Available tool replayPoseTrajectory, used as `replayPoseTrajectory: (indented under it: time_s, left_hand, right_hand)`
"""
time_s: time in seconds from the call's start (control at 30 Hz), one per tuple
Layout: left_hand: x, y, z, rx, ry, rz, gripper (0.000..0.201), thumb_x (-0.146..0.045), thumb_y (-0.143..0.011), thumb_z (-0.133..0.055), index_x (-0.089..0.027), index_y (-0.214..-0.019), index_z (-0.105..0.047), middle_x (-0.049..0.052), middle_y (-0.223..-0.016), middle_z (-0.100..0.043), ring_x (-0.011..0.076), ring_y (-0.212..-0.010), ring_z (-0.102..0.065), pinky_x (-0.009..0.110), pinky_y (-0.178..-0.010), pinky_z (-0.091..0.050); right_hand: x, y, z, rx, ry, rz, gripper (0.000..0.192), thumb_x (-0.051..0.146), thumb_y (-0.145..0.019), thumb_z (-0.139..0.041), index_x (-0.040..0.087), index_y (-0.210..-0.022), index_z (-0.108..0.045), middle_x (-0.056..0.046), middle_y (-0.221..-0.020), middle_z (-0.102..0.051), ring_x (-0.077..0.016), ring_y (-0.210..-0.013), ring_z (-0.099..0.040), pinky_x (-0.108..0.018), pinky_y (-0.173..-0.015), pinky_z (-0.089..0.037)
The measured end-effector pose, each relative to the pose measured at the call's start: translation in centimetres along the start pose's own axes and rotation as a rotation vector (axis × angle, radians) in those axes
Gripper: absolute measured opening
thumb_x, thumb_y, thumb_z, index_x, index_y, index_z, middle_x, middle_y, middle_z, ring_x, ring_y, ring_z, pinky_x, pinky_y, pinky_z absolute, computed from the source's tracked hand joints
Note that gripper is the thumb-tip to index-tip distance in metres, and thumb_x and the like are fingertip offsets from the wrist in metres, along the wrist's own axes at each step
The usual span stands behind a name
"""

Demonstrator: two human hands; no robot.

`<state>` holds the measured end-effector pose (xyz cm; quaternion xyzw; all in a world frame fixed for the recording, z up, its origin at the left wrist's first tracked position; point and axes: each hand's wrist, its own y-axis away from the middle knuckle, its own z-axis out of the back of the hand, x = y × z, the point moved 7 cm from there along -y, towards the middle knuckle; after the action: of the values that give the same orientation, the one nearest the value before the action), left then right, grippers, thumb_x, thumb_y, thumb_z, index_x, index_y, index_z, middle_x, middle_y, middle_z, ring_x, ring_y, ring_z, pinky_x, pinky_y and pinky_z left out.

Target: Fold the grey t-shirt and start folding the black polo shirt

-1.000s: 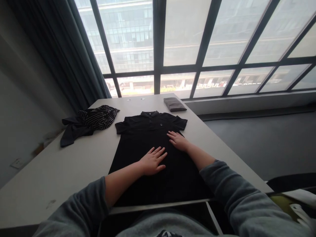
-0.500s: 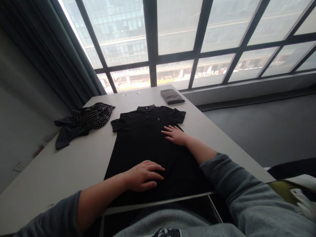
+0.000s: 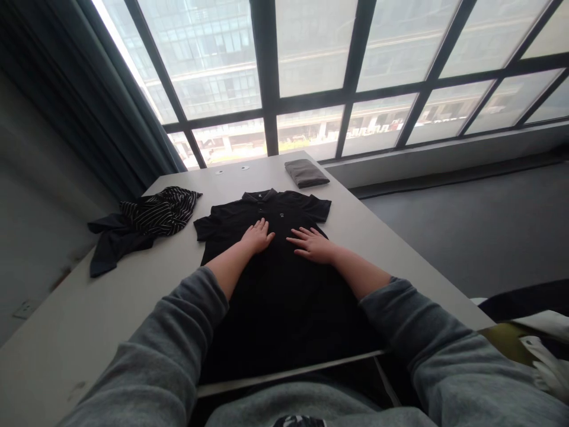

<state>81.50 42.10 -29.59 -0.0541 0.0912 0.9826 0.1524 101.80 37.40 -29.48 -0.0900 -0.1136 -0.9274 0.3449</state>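
Lying flat on pale grey table (image 3: 133, 296): black short-sleeved polo shirt (image 3: 275, 296), long axis 6–12 o'clock, collar at 12 | left hand (image 3: 256, 237) and right hand (image 3: 313, 245) pressed palm-down on chest, fingers extended, nothing grasped | left hand nearer collar

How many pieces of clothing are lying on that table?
3, maybe more: a black polo shirt spread flat under both hands, a crumpled striped heap at the left that may hold several garments, and a folded grey piece by the window.
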Motion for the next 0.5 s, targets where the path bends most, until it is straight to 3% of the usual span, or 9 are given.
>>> replayPoseTrajectory:
  time_s: [0.23, 0.37, 0.5]
  left_hand:
    - [4.0, -3.5, -1.4, -0.024, 0.018, 0.119, 0.075, -0.057, -0.11, -0.019, -0.014, -0.172, -0.023, 0.013, -0.179, -0.015, 0.0284, -0.166, -0.016, 0.048, -0.133, -0.018]
    - [6.4, -6.0, -1.2, -0.03, 0.017, 0.156, 0.072, -0.056, -0.11, -0.018, -0.019, -0.172, -0.026, 0.009, -0.179, -0.018, 0.0264, -0.166, -0.017, 0.048, -0.133, -0.019]
    - [10.2, -7.2, -0.6, -0.039, -0.01, 0.276, 0.071, -0.055, -0.109, -0.016, -0.021, -0.171, -0.031, 0.008, -0.179, -0.018, 0.0296, -0.165, -0.02, 0.052, -0.131, -0.024]
  right_hand:
    - [0.4, 0.1, 0.5, 0.022, -0.065, -0.013, 0.066, 0.058, -0.107, -0.045, 0.034, -0.168, -0.038, -0.005, -0.179, -0.018, -0.0377, -0.165, -0.012, -0.063, -0.131, -0.008]
    - [0.6, 0.3, 0.8, 0.039, -0.083, -0.019, 0.066, 0.057, -0.107, -0.045, 0.033, -0.169, -0.037, -0.006, -0.179, -0.018, -0.0373, -0.166, -0.011, -0.062, -0.132, -0.006]
    - [0.6, 0.3, 0.9, 0.053, -0.109, -0.012, 0.068, 0.059, -0.107, -0.045, 0.032, -0.169, -0.037, -0.006, -0.179, -0.017, -0.0364, -0.166, -0.01, -0.062, -0.132, -0.005]
